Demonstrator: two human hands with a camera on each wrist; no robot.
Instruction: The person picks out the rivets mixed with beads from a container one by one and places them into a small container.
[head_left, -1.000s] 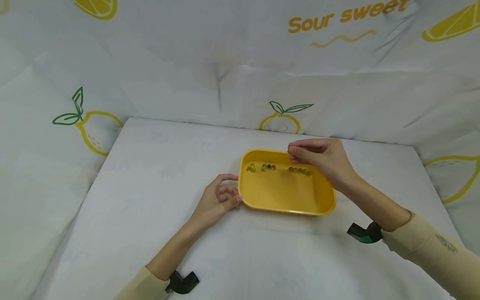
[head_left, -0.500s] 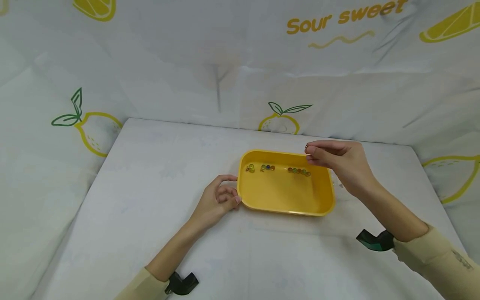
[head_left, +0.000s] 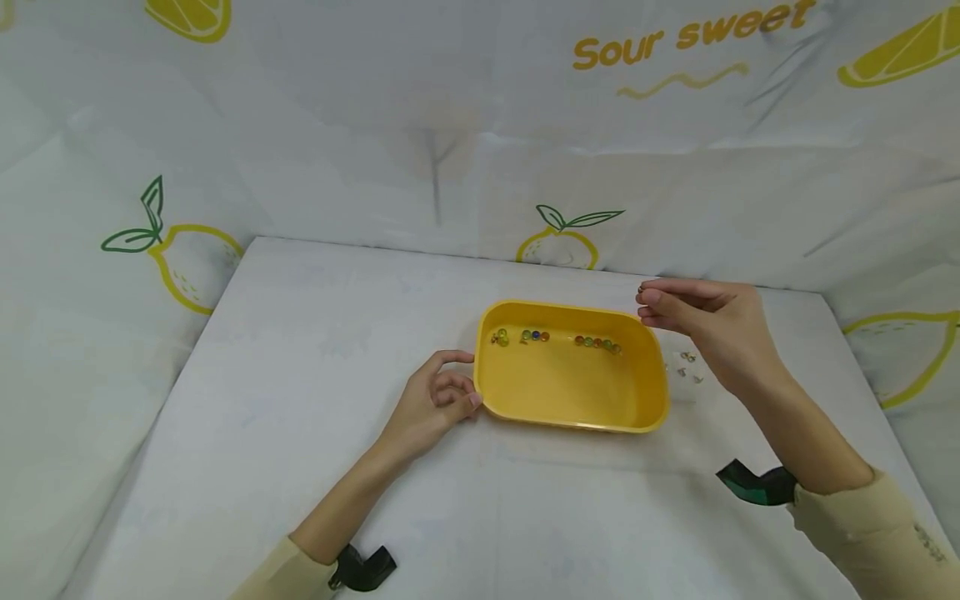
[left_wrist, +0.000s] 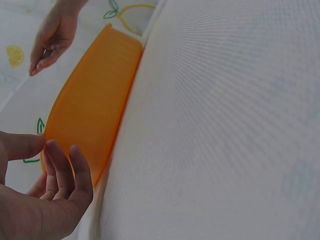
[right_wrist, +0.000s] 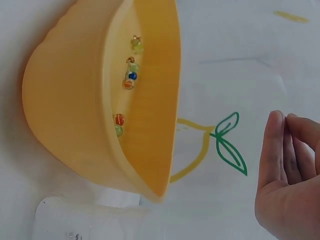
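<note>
The right hand (head_left: 708, 321) is up in the air, just past the far right corner of the tray (head_left: 570, 417). Its thumb and fingers are pinched together at the tips. Something tiny and dark shows right at the tips, but it is too small to tell what it is. In the right wrist view the fingers (right_wrist: 280, 150) are pressed close together and nothing can be seen between them. On the table under this hand, just right of the tray, sit a few little clear things (head_left: 686, 365). They are hard to make out, and the wrist hides part of that spot. The left hand (head_left: 435, 400) rests on the table (head_left: 315, 350) at the tray's left end. Its fingers are loosely curled, and the thumb and fingertips touch the tray's side. In the left wrist view the bottom edge cuts off the palm, and only the tray's outside wall shows. The tray is yellow and sits in the middle of the table. Small colored marbles (head_left: 558, 338) lie in a row along its far wall, one pair, then a few, then a longer bunch. The sleeves are cut off at the bottom of the head view.
</note>
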